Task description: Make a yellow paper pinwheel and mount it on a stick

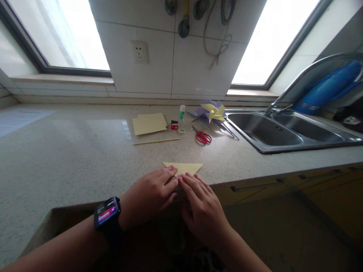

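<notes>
On the speckled off-white stone counter (85,158), your left hand (154,187) and right hand (202,206) press or pinch, I cannot tell which; beyond your grip, square pale-yellow paper sheets (149,124) lie unfolded; partly under it, one pale-yellow paper triangle (188,168) is already folded.

The fingers (195,187) hide the near part of the yellow paper (187,168).
</notes>
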Motion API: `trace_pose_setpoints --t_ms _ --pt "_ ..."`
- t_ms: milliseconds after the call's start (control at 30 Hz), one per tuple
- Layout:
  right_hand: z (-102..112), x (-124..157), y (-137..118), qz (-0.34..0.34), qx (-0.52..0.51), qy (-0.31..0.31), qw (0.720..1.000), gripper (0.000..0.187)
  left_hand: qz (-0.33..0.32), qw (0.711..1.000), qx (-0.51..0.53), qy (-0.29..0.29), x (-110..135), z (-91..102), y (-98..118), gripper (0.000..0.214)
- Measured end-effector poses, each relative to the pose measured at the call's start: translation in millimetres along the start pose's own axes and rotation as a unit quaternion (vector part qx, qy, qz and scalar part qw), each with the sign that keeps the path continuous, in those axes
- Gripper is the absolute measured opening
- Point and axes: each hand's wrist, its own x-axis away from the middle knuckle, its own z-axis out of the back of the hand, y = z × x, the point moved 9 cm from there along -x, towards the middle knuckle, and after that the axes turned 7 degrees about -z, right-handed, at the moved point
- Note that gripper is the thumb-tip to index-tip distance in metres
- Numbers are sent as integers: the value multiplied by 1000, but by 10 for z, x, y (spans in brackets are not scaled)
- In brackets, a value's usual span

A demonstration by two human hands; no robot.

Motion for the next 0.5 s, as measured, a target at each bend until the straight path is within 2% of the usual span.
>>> trace_pose_setpoints --t_ms 100,267,500 --pt "9 28 49 7 11 -6 1000 58 15 1000 4 -1 -5 14 -14 41" --pt "117 14 194 -1 9 9 1000 49 24 1000 7 -8 -28 28 -31 38" --pt "242 -81 467 -57 31 27 997 33 11 1000 5 -15 -20 61 -3 35"
